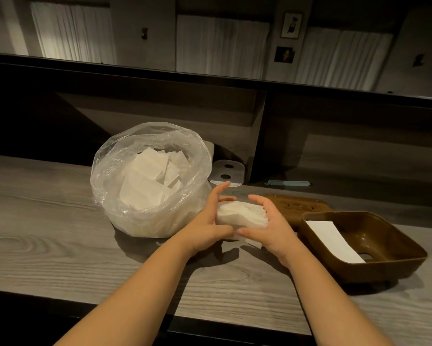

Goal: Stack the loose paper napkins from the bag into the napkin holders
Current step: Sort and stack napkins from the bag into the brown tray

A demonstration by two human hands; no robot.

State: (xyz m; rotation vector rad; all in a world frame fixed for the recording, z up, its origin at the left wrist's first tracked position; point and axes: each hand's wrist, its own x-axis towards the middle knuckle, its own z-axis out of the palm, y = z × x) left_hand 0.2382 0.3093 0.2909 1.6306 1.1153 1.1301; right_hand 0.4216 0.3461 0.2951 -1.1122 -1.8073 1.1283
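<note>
Grey woodgrain counter (47, 221), dim room, curtained windows (219, 43) behind. Left hand (211, 228) and right hand (269, 223) both grasping napkin stack (239, 216); clear bag (147, 181) left, brown holder (364, 243) right.

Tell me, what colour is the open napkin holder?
Brown napkin holder, seen best in the head view.

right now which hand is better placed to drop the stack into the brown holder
Right. The right hand grips the stack on the side nearest the holder, which lies open just to its right. The left hand sits by the bag and would have to cross over.
</note>
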